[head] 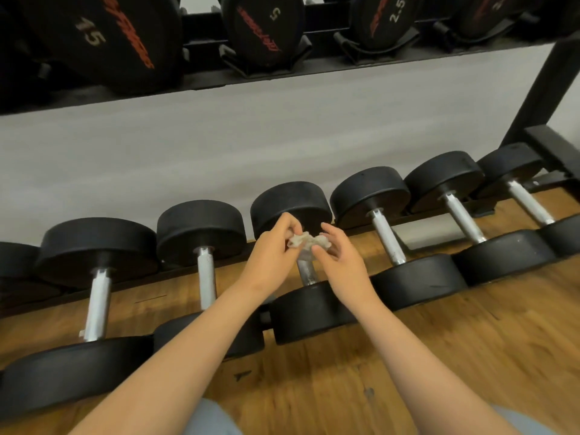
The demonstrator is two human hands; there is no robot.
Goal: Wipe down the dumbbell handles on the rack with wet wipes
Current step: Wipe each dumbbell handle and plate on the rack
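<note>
Two-tier rack, wood floor, grey wall, left hand, right hand pinching wipe

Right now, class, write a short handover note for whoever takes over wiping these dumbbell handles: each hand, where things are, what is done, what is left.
Left hand: pinches one end of the crumpled wet wipe.
Right hand: pinches the other end.
Wipe: held just above the middle handle on the lower rack; contact cannot be told.
Done: no handle shows whether it was wiped.
Left: probably this handle, then the left neighbour handle and the right neighbour handle, and on along the row.
</note>
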